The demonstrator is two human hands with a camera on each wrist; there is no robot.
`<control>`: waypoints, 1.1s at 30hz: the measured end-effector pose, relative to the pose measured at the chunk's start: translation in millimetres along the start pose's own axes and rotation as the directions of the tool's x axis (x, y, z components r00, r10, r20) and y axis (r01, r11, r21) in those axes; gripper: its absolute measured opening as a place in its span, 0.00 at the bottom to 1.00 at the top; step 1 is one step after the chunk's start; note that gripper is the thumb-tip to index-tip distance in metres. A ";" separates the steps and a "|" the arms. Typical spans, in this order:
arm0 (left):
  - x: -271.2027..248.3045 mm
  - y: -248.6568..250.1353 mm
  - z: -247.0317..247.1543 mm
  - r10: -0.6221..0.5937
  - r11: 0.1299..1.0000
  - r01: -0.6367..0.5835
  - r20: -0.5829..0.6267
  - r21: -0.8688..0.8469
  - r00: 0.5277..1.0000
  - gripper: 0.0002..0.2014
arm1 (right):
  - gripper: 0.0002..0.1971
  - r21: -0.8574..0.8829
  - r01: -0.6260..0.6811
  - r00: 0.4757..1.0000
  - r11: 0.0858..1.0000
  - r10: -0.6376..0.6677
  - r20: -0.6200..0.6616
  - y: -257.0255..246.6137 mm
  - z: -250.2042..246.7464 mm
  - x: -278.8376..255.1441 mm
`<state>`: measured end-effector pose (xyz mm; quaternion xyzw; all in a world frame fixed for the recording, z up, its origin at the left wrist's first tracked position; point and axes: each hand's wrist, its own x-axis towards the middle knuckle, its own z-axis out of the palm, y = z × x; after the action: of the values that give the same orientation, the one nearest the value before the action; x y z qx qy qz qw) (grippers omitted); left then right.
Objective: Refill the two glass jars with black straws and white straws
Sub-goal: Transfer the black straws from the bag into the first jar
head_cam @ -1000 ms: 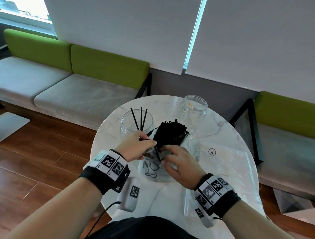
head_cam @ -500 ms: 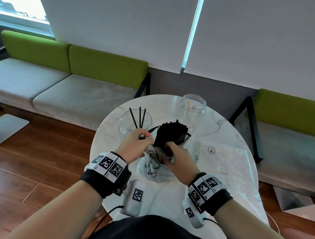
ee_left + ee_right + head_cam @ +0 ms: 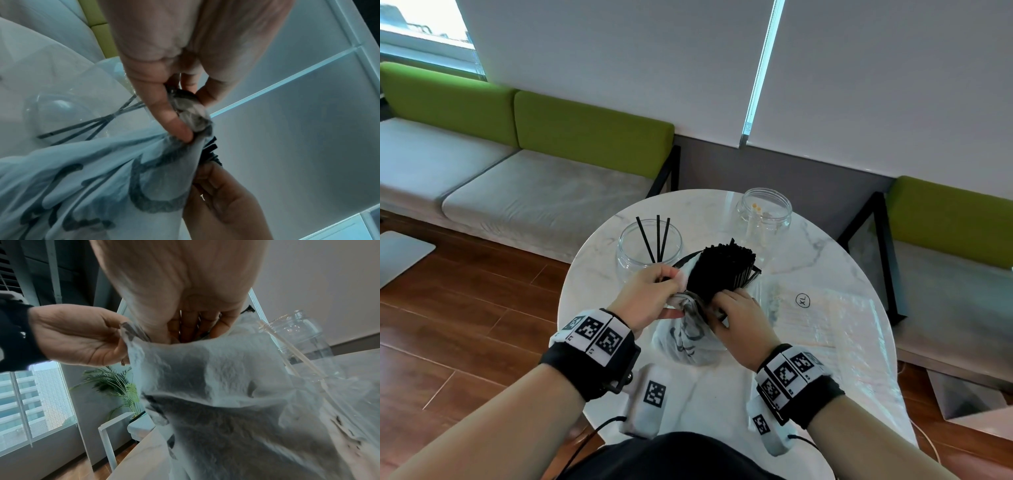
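Since the earlier frames your right hand [image 3: 736,317] has slid up from the bag's side to the base of the straw bundle, and the bag [image 3: 690,337] has slumped lower, so more of the black straws [image 3: 724,270] stand bare; your left hand barely moved.

Left to right: the near-left jar [image 3: 649,251] holds only three black straws, placed just beyond your hands, likely so the bundle has a short trip. Your left hand [image 3: 650,294] pinches the bag's bunched mouth between thumb and fingers [image 3: 164,116], probably to pull the plastic down and off. Your right hand curls round the bundle where it leaves the bag, keeping the straws together and tilted up and away. The far-right jar [image 3: 763,214] has a few pale straws [image 3: 756,207]. The white straws [image 3: 811,317] lie in a flat clear pack on the table [image 3: 842,260], right of your hands, untouched.

Bundle not yet free of the bag; neither jar refilled.
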<state>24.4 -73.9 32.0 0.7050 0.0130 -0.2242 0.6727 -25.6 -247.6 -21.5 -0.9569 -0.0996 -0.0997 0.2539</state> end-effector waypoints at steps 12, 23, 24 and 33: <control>-9.9 8.3 2.1 -0.124 0.992 0.119 0.113 0.048 0.986 0.14 | 0.13 0.271 0.144 0.983 0.952 -0.105 -0.151 -11.0 -7.5 -2.7; -1.3 -2.2 -6.2 -0.068 0.995 0.055 0.172 0.084 0.983 0.43 | 0.12 0.222 0.172 0.985 0.960 -0.164 -0.051 -2.3 -13.4 -7.3; -1.4 -2.8 -6.6 -0.060 0.994 0.044 0.174 0.098 0.983 0.42 | 0.13 0.199 0.150 0.989 0.968 -0.149 -0.021 -0.7 -12.5 -7.8; 2.4 -7.8 -5.4 0.027 0.932 -0.083 0.158 0.354 0.987 0.27 | 0.09 0.074 0.103 0.995 0.992 -0.104 0.004 -1.8 -1.4 -2.4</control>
<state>25.7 -68.6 23.8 0.7972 -0.0987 -0.2564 0.5375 -28.5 -247.1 -20.0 -0.9409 -0.1537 -0.1051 0.2829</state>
